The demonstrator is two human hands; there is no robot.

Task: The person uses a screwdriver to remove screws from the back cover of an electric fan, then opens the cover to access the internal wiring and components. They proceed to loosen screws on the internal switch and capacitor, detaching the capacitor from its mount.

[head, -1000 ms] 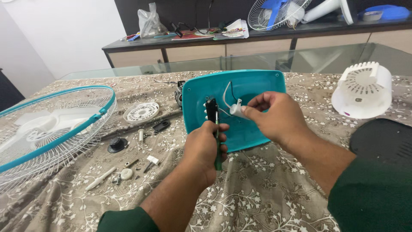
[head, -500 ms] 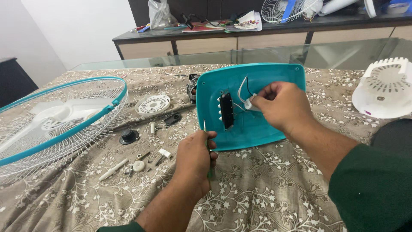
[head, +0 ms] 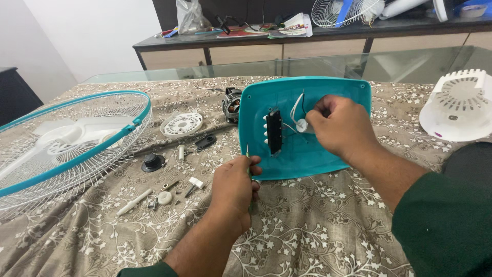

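Now my right hand (head: 341, 128) pinches the wires on the light, stiff teal fan base (head: 307, 154); my left hand (head: 233, 187) grips a thin screwdriver (head: 247, 154) at its edge.

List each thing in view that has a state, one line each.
teal panel: tilted up, inner side showing
black switch block: mounted on panel
white wires: loose
right hand: pinching the white part on panel
left hand: gripping thin tool
thin tool: upright
fan guard: detached, lying on cloth
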